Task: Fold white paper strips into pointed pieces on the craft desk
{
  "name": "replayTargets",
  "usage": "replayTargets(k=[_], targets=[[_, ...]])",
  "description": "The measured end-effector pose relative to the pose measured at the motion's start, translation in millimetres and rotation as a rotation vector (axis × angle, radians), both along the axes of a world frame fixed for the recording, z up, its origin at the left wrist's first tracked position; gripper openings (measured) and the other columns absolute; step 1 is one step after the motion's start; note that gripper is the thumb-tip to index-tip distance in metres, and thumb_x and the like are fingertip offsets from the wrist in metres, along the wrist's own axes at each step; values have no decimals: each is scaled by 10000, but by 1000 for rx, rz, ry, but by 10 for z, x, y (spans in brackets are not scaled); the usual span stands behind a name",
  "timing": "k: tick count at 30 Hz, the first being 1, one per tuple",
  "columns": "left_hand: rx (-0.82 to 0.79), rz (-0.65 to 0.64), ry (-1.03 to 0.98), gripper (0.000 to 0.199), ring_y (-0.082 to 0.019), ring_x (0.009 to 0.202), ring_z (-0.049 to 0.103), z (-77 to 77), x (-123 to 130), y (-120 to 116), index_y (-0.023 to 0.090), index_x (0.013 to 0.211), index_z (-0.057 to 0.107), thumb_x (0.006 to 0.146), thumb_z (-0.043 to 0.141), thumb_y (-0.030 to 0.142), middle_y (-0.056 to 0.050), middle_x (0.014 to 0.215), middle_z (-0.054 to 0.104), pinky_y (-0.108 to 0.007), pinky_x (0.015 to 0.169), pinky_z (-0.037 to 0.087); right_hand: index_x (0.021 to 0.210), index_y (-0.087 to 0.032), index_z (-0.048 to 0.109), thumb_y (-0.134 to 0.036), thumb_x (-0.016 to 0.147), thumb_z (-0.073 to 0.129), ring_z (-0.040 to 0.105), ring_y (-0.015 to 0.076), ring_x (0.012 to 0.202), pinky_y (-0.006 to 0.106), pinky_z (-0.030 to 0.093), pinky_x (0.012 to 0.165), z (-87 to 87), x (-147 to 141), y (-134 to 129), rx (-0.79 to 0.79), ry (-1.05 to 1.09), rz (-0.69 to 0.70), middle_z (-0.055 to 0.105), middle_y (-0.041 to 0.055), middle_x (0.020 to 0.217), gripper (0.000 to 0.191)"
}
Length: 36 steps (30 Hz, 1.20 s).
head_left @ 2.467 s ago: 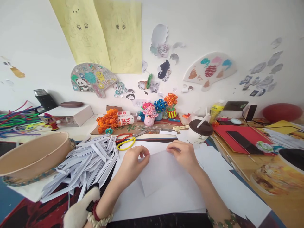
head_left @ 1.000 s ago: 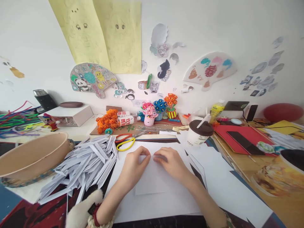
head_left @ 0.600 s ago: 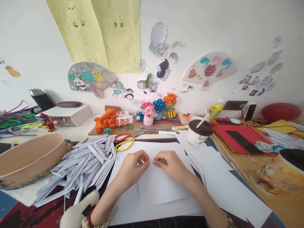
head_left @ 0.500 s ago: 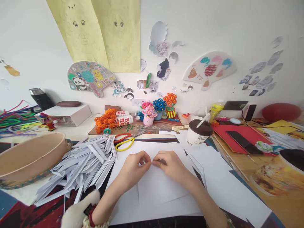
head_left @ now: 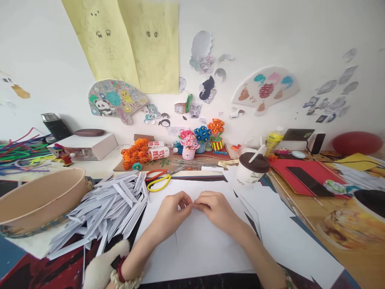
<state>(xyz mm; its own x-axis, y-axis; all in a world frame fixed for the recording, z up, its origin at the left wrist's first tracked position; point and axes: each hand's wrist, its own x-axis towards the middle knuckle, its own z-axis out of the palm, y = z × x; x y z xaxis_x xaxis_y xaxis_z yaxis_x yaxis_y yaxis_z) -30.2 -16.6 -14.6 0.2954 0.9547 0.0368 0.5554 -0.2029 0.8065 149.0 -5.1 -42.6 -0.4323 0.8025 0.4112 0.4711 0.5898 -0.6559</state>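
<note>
My left hand (head_left: 175, 206) and my right hand (head_left: 215, 206) meet fingertip to fingertip above the middle of the desk. Both are closed in a pinch, thumb against forefinger, at what looks like the upper edge of a sheet of white paper (head_left: 207, 249). White on white, its outline is faint, and the pinched part is hidden by the fingers. More white sheets (head_left: 282, 228) lie beneath and to the right. Left of my left hand is a heap of folded white paper strips (head_left: 111, 208). Scissors with red and yellow handles (head_left: 159, 182) lie beyond that hand.
A lidded cup with a straw (head_left: 252, 168) stands beyond my right hand. At the left is an oval tan container (head_left: 42, 196); a patterned tub (head_left: 355, 224) stands right. Craft flowers (head_left: 189, 144) and a white box (head_left: 87, 145) line the wall.
The hands keep the same pinch at almost the same spot. The lower edge of the paper below them shows less clearly now. The view has shifted slightly.
</note>
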Motion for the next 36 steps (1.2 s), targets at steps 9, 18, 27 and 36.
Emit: replayTargets(k=[9,18,27,36], targets=[[4,1,7,112,-152,722,572,44,0,-15,184,766,614,787,514,229,-1,764,655,-269,658,402,709,-196,688,-89,846,599,555,145,641,252,399,599,17,33,14,10,3,-28,608,5,668,196],[16,-3,-4,109,-155,723,568,58,-19,-15,183,766,616,784,522,234,-5,762,652,-264,640,401,683,-205,668,-97,848,585,545,147,630,261,406,590,18,93,40,-20,53,-50,597,3,658,214],[27,11,-12,107,-149,698,562,108,-46,-6,182,756,600,793,523,247,-7,744,637,-258,616,398,664,-205,662,-112,843,589,542,147,607,263,413,560,23,193,89,1,91,-92,617,5,653,214],[47,-6,-14,109,-142,685,558,113,-69,-9,186,759,592,798,516,254,-2,738,632,-253,608,397,660,-206,673,-146,840,579,564,155,611,266,444,560,57,247,105,-2,112,-113,640,17,661,212]])
